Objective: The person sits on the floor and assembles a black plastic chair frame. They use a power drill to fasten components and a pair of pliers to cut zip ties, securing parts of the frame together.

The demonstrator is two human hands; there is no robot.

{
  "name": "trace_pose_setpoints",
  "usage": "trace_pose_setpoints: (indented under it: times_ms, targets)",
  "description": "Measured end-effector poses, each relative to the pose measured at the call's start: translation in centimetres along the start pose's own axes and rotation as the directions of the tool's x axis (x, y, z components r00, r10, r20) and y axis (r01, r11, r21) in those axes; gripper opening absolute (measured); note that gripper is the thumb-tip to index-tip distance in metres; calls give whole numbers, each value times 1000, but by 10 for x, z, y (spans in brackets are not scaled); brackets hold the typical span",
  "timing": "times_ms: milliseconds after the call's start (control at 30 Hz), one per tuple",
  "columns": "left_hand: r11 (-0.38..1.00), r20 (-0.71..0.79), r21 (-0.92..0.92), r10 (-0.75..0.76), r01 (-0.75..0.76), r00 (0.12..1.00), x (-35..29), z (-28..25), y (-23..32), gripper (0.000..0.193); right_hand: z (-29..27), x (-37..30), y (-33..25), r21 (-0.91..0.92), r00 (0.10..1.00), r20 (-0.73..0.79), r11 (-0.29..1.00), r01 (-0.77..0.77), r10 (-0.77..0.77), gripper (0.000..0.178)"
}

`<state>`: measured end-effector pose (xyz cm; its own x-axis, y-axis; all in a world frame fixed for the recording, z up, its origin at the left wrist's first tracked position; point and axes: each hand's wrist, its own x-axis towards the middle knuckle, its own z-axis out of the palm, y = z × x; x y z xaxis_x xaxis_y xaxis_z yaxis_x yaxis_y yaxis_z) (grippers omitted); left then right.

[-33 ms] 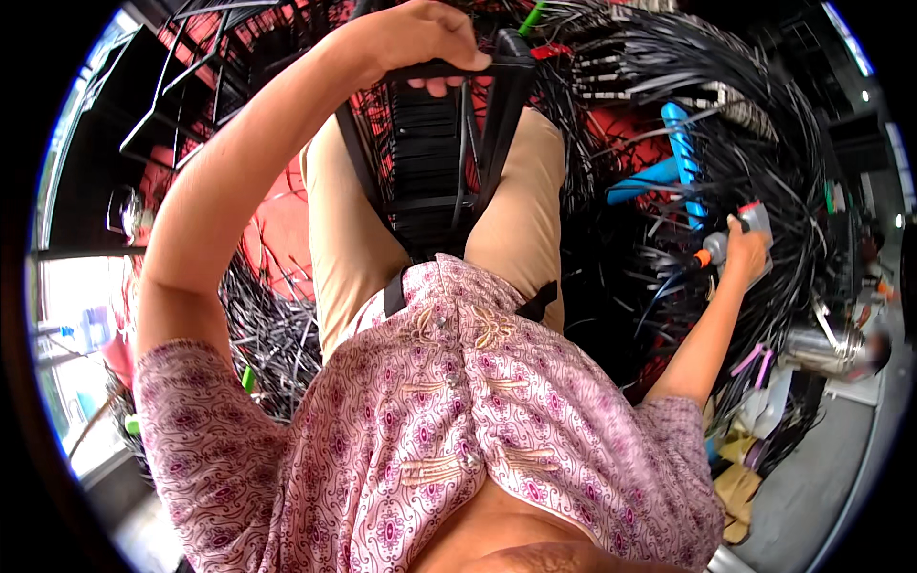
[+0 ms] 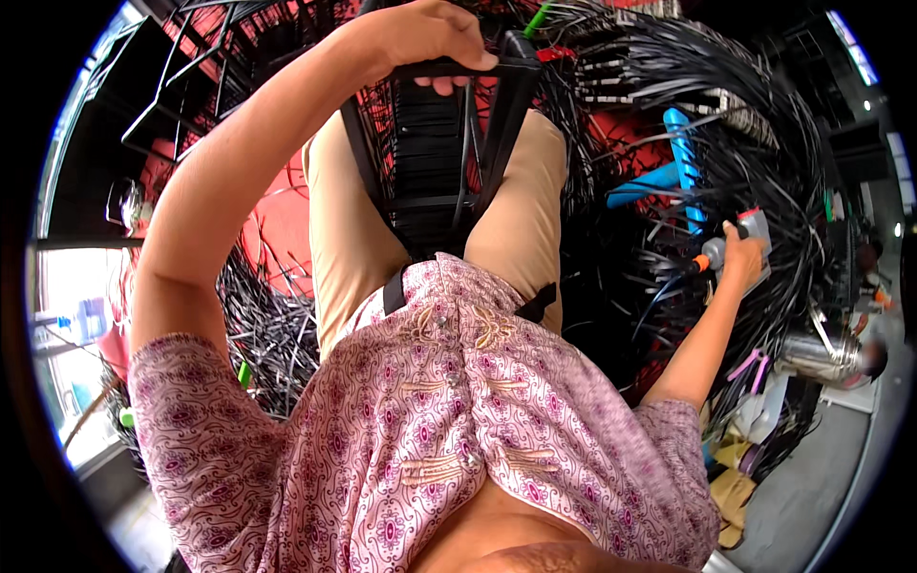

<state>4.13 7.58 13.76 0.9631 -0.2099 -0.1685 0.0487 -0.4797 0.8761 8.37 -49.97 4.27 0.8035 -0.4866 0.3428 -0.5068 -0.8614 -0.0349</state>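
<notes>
Left hand [image 2: 444,38], arched, grips a black frame [image 2: 516,91]; outstretched right hand [image 2: 743,256] clasps what seems a tool [image 2: 757,225].

Hands [image 2: 439,36] [image 2: 744,256]: two
Held frame [image 2: 517,91]: one
Grey tool [image 2: 755,227]: one
Blue bars [image 2: 682,153] [image 2: 640,185]: two
Black strips [image 2: 669,72]: too many for exact counting

On the left side there is a bright opening [image 2: 72,275], which may be a window or a doorway, while a grey floor [image 2: 812,468] extends on the right, a red surface [image 2: 272,239] shows toward the middle, and a white light [image 2: 853,48] shines at the far right.
</notes>
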Motion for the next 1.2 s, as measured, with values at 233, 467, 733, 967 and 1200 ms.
trace_pose_setpoints:
  times_ms: [233, 467, 733, 967, 1200]
  targets:
    - [998, 22, -53, -13, 14, 1000, -5, -4, 3, 25, 18, 13, -1, 90, 982, 122, 984, -153, 141, 84]
    - [999, 59, -30, 33, -32, 998, 5, -6, -1, 26, 55, 62, 105, 704, 940, 306, 630, -329, 149, 59]
    - [998, 57, -56, -23, 26, 998, 6, -8, -13, 28, -120, -97, 32, 959, 985, -135, 235, 157, -104, 62]
    - [999, 29, -28, -22, 23, 999, 1, -6, -6, 31, -116, -199, -75, 872, 849, -315, 224, 436, -425, 37]
    - [998, 45, -40, -47, 49, 998, -1, -8, -6, 30, -100, -226, -159, 750, 459, -481, -80, 657, -747, 65]
